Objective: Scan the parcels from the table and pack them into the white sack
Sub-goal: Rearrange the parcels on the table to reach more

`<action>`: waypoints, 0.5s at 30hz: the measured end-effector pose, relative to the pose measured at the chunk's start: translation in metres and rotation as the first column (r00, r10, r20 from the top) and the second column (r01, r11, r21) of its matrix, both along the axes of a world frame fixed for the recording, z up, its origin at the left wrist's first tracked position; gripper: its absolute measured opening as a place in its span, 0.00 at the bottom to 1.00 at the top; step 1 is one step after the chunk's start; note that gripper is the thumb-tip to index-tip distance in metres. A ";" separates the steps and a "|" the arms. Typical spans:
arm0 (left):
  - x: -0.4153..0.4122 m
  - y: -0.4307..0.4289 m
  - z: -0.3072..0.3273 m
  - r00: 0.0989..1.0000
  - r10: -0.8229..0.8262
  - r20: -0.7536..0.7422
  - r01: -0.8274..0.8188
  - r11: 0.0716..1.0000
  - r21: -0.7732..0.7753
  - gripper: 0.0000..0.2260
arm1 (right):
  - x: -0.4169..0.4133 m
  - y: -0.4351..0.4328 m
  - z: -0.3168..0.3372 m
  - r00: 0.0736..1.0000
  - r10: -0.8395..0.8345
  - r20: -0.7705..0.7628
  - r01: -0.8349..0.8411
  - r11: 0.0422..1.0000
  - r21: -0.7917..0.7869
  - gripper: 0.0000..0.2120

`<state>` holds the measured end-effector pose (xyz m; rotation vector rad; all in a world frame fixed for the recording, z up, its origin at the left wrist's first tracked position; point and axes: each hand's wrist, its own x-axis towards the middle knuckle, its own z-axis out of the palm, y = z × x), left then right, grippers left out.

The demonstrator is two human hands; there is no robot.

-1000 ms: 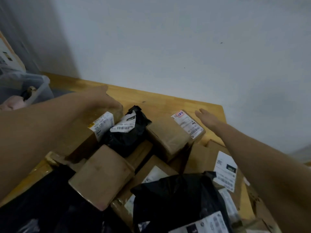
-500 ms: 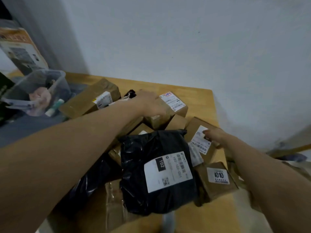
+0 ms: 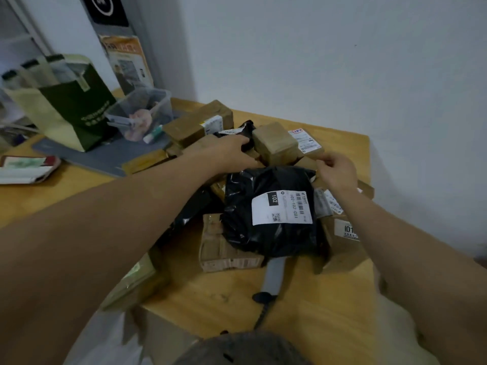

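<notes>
Left hand (image 3: 226, 152) stretched palm-down across a heap of parcels, fingers extended and unclenched, their tips touching a small black poly bag (image 3: 243, 129) at the far side of the pile. The right hand (image 3: 338, 171) hovers with fingers curled at the far right corner of a large black poly mailer (image 3: 266, 238); whether it pinches the plastic cannot be told. That mailer, its white label (image 3: 282, 208) reading 102, lies on top of taped cardboard boxes in the middle of the wooden table (image 3: 316, 312). A grey handheld scanner (image 3: 272, 275) lies on the table with its head hidden under the mailer's near edge. Beyond the left hand sit a square brown box (image 3: 275, 143) and a longer labelled box (image 3: 195, 125). At far left stand a clear plastic bin (image 3: 142, 111) and a green-and-cream paper bag (image 3: 71, 101). Pale, blurred material (image 3: 102, 338) shows below the table's near edge.
</notes>
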<state>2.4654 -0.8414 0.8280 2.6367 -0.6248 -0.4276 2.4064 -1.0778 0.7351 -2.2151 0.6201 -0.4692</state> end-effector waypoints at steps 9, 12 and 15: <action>-0.039 0.096 -0.011 0.983 0.179 0.033 -0.176 0.982 -0.069 0.13 | -0.037 0.077 0.008 0.978 0.109 0.175 -0.090 0.989 -0.115 0.13; -0.040 0.143 -0.029 0.923 0.359 -0.137 -0.354 0.933 0.059 0.21 | -0.048 0.094 0.001 0.977 0.153 0.152 -0.119 0.970 -0.211 0.13; -0.051 0.191 -0.055 0.877 0.381 -0.292 -0.295 0.908 0.298 0.46 | -0.056 0.113 -0.011 0.987 0.133 0.093 -0.106 0.964 -0.246 0.14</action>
